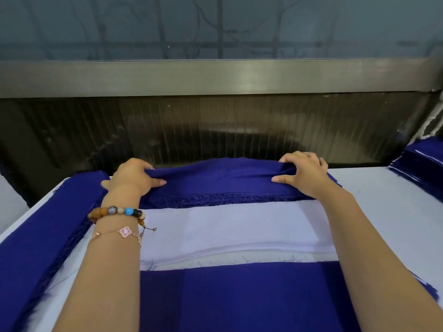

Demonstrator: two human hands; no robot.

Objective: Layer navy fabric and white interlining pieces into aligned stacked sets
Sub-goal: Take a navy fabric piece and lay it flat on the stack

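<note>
Gripping the navy fabric piece (220, 180) along its far edge with the left hand (133, 177) and the right hand (305, 174), well apart, one near each end. Curling the fingers over the raised far edge on both sides, with each thumb laid flat on the cloth and pointing inward. Lifted slightly along that edge, creased in soft folds between the two grips, and resting by its frayed near edge on the white interlining (227, 226).

On the left wrist, wearing a beaded bracelet (117, 212) and, just below it, a thin chain bracelet (119, 232) with a pink flower charm.

Between the forearms, spread flat across the pale table (388, 212): first the interlining, then nearer the body a second navy piece (239, 295), touching the interlining's near edge. Along the left side, running toward the body, a long navy strip (48, 224) with loose threads at its inner edge. At the far right, well apart from the hands, a stack of navy pieces (424, 168) with thin white lines showing between layers. Beyond the table, a dark ribbed panel (215, 125) under a brushed metal rail (215, 77).
</note>
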